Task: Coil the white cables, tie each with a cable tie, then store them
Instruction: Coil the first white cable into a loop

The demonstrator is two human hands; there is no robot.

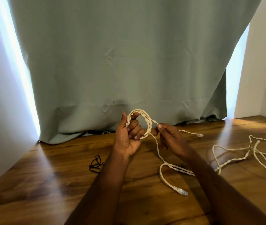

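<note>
My left hand (pixel 129 135) grips a small coil of white twisted cable (pixel 147 120), held upright above the wooden table (pixel 48 184). My right hand (pixel 169 138) pinches the cable strand just right of the coil. The loose tail drops to the table and ends in a clear plug (pixel 181 191); another plug end (pixel 199 135) lies behind my right hand. A second white cable (pixel 236 158) lies uncoiled and tangled on the table at the right. A bundle of black cable ties (pixel 95 164) rests on the table left of my left forearm.
A grey-green curtain (pixel 129 62) hangs behind the table down to its back edge. White walls stand at the left and at the right. Bright light comes in at both curtain edges.
</note>
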